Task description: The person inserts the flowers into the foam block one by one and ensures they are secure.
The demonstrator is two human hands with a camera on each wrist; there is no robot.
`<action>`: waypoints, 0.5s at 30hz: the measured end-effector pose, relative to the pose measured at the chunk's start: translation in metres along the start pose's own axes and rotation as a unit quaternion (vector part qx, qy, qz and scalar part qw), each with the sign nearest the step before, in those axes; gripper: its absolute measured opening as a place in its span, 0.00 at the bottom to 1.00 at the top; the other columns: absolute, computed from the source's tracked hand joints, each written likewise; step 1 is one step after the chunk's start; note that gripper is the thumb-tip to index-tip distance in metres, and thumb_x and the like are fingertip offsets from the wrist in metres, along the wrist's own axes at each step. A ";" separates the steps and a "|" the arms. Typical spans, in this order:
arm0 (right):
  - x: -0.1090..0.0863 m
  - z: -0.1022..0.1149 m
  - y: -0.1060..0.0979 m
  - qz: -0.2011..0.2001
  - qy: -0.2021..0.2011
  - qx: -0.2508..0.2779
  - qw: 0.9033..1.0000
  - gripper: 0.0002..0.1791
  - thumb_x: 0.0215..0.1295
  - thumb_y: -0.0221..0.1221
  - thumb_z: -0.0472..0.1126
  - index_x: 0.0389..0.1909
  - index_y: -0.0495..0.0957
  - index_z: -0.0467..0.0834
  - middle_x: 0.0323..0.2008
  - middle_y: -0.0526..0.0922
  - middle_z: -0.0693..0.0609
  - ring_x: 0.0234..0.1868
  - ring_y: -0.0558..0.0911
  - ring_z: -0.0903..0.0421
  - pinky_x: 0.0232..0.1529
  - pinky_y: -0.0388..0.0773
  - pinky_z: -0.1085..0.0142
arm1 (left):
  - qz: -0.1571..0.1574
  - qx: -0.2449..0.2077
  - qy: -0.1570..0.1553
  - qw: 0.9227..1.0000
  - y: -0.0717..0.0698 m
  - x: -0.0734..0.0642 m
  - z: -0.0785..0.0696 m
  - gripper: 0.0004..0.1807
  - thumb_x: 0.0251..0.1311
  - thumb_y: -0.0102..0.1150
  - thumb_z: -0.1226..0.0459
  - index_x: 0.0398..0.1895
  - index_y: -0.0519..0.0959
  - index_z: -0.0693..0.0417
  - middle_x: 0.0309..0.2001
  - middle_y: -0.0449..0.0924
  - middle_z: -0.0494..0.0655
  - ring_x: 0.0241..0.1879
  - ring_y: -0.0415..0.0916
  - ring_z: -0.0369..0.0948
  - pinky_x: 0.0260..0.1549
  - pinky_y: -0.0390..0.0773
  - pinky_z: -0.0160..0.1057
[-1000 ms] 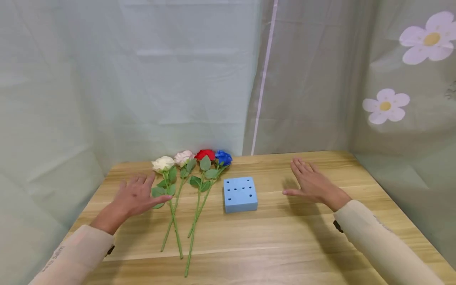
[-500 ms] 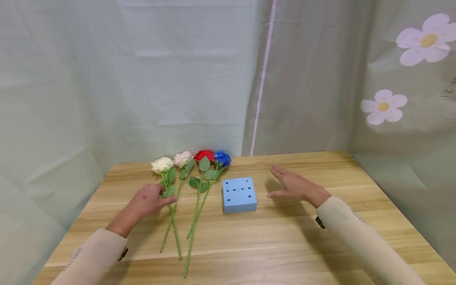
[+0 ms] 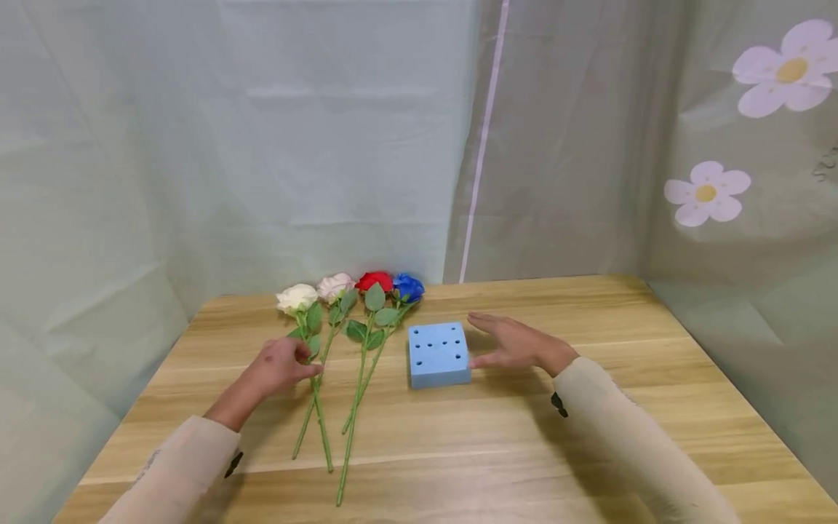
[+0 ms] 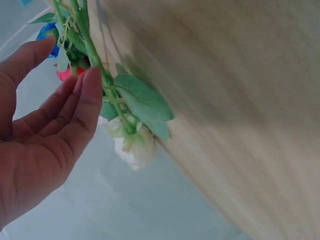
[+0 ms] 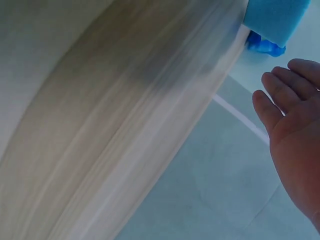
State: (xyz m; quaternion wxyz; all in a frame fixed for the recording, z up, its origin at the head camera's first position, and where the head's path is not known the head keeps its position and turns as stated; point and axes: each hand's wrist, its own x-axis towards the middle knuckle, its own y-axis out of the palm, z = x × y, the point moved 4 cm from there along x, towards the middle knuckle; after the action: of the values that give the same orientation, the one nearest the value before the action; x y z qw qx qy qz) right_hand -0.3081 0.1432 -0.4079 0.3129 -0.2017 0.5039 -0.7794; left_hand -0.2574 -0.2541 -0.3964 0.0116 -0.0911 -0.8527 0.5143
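My left hand (image 3: 280, 365) is at the stem of the white rose (image 3: 297, 298). In the left wrist view its thumb stands apart from the bent fingers (image 4: 90, 90), whose tips lie right by the green stem (image 4: 92, 50). To the right are a pale pink rose (image 3: 336, 287), a red rose (image 3: 375, 282) and a blue rose (image 3: 409, 287), all lying with long leafy stems toward the front. A light blue block (image 3: 439, 355) with several small holes in its top sits flat on the table. My right hand (image 3: 513, 344), fingers extended, is right at the block's right side.
The wooden table (image 3: 524, 451) meets a pale curtain (image 3: 327, 145) along its back edge. Curtains also hang at the left and right sides, the right one (image 3: 753, 276) printed with white flowers.
My left hand has moved right and in to the white rose's stem, its fingers bending. My right hand has moved left to the block. The roses and block lie as before.
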 end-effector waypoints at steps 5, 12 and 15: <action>0.010 0.004 0.000 0.001 -0.021 0.015 1.000 0.54 0.60 0.65 0.66 0.74 0.59 0.33 0.75 0.58 0.39 0.75 0.58 0.42 0.73 0.57 0.48 | 0.008 -0.038 -0.040 0.998 0.004 -0.001 0.008 0.14 0.58 0.71 0.60 0.27 0.78 0.61 0.27 0.80 0.49 0.26 0.77 0.41 0.24 0.77 0.39; 0.019 0.011 0.005 0.026 -0.028 0.016 0.999 0.54 0.57 0.66 0.67 0.73 0.61 0.35 0.74 0.59 0.41 0.74 0.59 0.43 0.74 0.57 0.49 | -0.007 -0.075 -0.098 0.992 0.008 -0.001 0.018 0.20 0.62 0.67 0.59 0.14 0.77 0.55 0.16 0.79 0.46 0.18 0.73 0.38 0.21 0.72 0.34; 0.019 0.011 0.005 0.024 -0.024 0.022 0.999 0.54 0.55 0.68 0.66 0.72 0.63 0.34 0.74 0.61 0.40 0.74 0.60 0.42 0.74 0.58 0.49 | 0.008 -0.122 -0.129 0.984 0.016 -0.002 0.022 0.16 0.61 0.68 0.59 0.20 0.82 0.60 0.19 0.82 0.47 0.19 0.78 0.39 0.22 0.80 0.35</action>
State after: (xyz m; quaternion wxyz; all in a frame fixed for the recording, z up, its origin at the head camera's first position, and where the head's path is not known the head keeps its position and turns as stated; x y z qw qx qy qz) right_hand -0.3131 0.1216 -0.4084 0.3476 -0.2014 0.4833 -0.7778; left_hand -0.2561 -0.2658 -0.4207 -0.1140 -0.0319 -0.9026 0.4140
